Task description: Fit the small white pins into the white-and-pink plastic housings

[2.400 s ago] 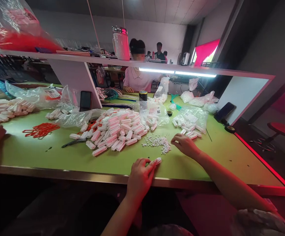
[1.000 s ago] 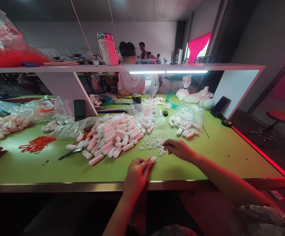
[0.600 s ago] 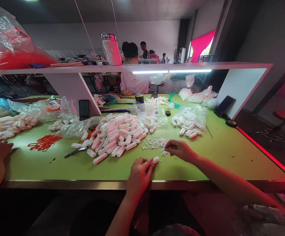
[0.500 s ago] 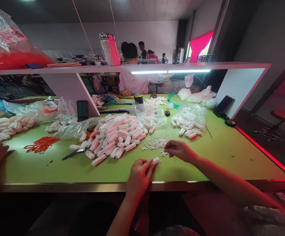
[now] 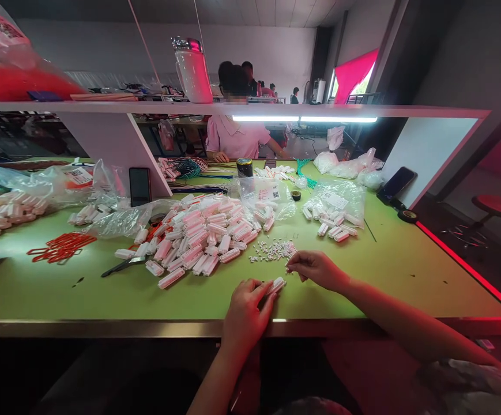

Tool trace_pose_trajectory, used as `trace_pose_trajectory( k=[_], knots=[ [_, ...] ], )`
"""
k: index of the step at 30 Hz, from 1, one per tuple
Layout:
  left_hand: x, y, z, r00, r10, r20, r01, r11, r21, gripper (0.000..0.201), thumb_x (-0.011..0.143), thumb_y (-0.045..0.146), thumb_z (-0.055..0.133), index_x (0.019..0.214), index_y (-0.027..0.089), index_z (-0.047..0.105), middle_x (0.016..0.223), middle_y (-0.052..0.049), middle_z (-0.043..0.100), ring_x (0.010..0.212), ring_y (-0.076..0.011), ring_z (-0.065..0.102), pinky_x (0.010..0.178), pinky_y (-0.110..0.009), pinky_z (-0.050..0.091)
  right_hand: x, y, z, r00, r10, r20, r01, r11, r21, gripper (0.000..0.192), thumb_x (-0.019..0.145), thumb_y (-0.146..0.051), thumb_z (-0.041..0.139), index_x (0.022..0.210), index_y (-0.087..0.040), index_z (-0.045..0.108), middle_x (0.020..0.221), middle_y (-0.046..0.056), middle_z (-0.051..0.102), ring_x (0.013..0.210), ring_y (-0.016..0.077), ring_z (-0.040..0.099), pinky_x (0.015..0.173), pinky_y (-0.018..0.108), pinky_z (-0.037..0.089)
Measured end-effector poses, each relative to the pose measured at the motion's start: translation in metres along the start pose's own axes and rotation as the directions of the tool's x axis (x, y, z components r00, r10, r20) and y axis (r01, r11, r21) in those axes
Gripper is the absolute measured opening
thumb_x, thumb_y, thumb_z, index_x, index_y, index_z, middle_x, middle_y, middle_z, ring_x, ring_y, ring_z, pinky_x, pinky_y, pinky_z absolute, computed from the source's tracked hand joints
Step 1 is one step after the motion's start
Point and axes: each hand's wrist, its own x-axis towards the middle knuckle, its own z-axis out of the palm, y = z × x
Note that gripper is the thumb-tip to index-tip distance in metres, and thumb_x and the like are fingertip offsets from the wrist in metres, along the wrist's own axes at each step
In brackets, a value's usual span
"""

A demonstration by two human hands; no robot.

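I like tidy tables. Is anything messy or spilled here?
Yes. White plastic blocks lie heaped loose on the green table, some spilling from torn bags. Tiny white pieces are scattered by the right hand.

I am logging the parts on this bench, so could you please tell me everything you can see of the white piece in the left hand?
The white piece is a small oblong block, plastic by its look, pale with a faint pink cast. It lies slanted, low over the green table near its front edge, pinched at one end by the left hand. Its far end points toward the right hand, which does not touch it. Finer detail is too small to tell.
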Motion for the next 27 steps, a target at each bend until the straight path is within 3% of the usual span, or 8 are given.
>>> trace_pose_trajectory(
  k=[5, 17, 27],
  knots=[
    [-0.0006, 0.0001, -0.0001, 1.000, -0.006, 0.006, 0.006, 1.000, -0.002, 0.025, 0.095, 0.031, 0.056, 0.112, 0.023, 0.073, 0.093, -0.008, 0.066, 0.088, -0.0223, 0.062, 0.083, -0.038, 0.053, -0.0026, -0.0016, -0.0005, 0.999, -0.031, -0.011, 0.029, 0.990, -0.137, 0.031, 0.083, -0.050, 0.068, 0.083, -0.019, 0.067, 0.057, -0.004, 0.055, 0.052, 0.0106, 0.053, 0.052, 0.023, 0.042],
    [-0.0021, 0.0024, 0.0030, 0.997, 0.055, -0.049, -0.051, 0.995, 0.091, 0.026, 0.097, 0.032, 0.053, 0.111, 0.022, 0.073, 0.091, -0.008, 0.066, 0.086, -0.0220, 0.061, 0.081, -0.038, 0.051, -0.0034, 0.0006, 0.0002, 0.993, -0.117, -0.019, 0.108, 0.957, -0.269, 0.031, 0.090, -0.049, 0.061, 0.084, -0.020, 0.068, 0.065, -0.002, 0.060, 0.055, 0.0113, 0.055, 0.056, 0.024, 0.045],
    [-0.0012, 0.0067, 0.0037, 0.991, 0.134, 0.001, -0.130, 0.964, 0.232, 0.025, 0.098, 0.025, 0.051, 0.113, 0.021, 0.071, 0.090, -0.009, 0.065, 0.089, -0.0239, 0.059, 0.080, -0.040, 0.050, -0.0019, 0.0047, 0.0003, 0.992, -0.126, -0.020, 0.114, 0.948, -0.297, 0.034, 0.091, -0.052, 0.058, 0.084, -0.020, 0.067, 0.067, -0.001, 0.059, 0.055, 0.0116, 0.054, 0.056, 0.024, 0.044]
  ],
)
